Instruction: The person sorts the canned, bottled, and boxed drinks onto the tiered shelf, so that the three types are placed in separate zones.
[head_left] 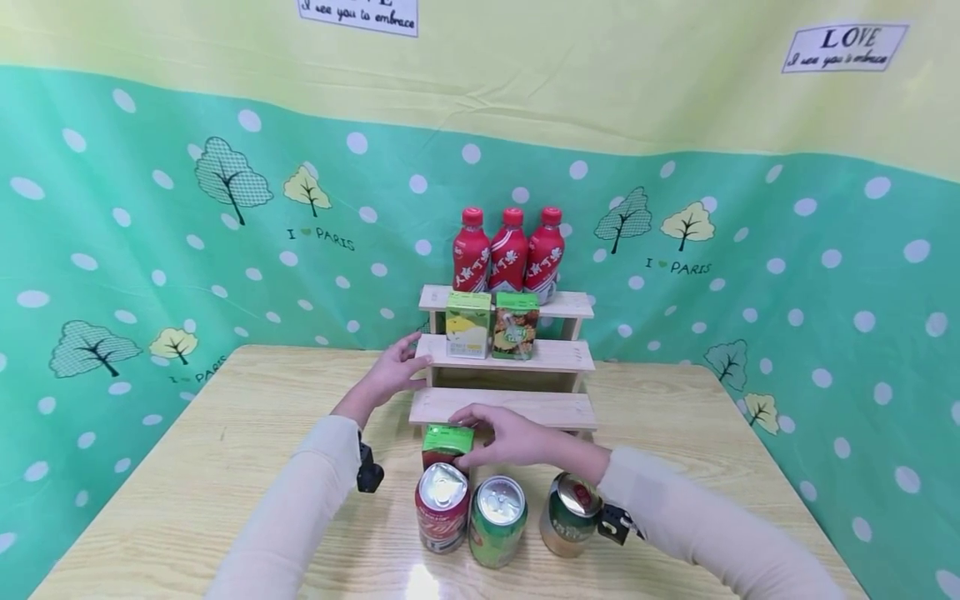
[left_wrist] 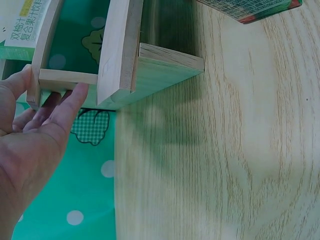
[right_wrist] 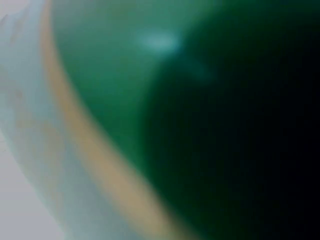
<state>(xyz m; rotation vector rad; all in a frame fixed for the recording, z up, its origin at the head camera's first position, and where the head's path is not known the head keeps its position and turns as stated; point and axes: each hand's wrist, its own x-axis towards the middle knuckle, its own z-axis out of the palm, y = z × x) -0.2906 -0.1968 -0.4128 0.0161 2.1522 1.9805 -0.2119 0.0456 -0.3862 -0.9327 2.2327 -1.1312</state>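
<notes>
My left hand (head_left: 390,373) grips the left end of a three-step wooden shelf (head_left: 506,407). In the left wrist view the thumb of the left hand (left_wrist: 42,135) lies against a plank and the fingers reach the side support. On the table before the bottom step stands a green-topped drink carton (head_left: 447,437). My right hand (head_left: 513,437) holds that carton at its right side, fingers at the back and thumb near the front. A dark green can (head_left: 567,521) stands below the right wrist; a blurred green surface (right_wrist: 115,90) fills much of the right wrist view.
A red can (head_left: 442,521) and a green can (head_left: 497,533) stand close in front of the carton. A yellow-green carton (head_left: 468,327) and a brown-green carton (head_left: 515,329) occupy the middle step. Three red bottles (head_left: 508,254) line the top step, with a patterned cloth (head_left: 300,275) behind.
</notes>
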